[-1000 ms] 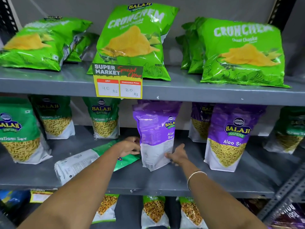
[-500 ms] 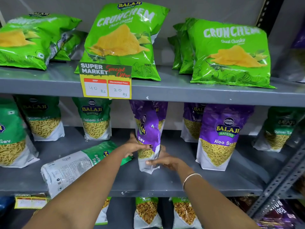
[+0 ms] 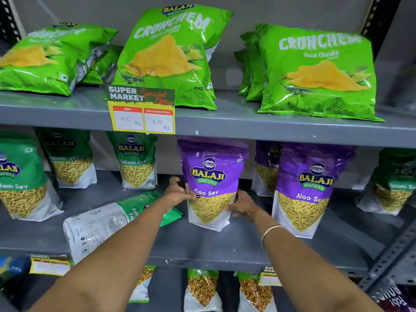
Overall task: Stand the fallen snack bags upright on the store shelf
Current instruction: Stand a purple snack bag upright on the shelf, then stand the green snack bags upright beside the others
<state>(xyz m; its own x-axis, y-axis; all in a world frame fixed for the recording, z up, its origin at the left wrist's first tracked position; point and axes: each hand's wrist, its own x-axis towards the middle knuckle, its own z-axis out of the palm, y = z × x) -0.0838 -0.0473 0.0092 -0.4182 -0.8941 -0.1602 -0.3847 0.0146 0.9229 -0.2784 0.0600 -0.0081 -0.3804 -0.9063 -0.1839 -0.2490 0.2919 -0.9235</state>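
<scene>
Purple Aloo Sev bag (image 3: pixel 211 183) turned front-out, upright; left hand (image 3: pixel 175 194), right hand (image 3: pixel 244 207) gripped sides. Risk: topple when released.

A single head-worn wide-angle view faces the shelving straight on and tilts slightly downward — no second view overlaps it. It sits close, at arm's reach: both forearms enter from the bottom edge and run up to mid-frame. The middle shelf (image 3: pixel 202 246) fills the centre, the upper shelf (image 3: pixel 270 127) crosses above it, and a sliver of the lowest level shows along the bottom. Straight edges bow toward the frame's sides — a mark of the wide lens.
</scene>
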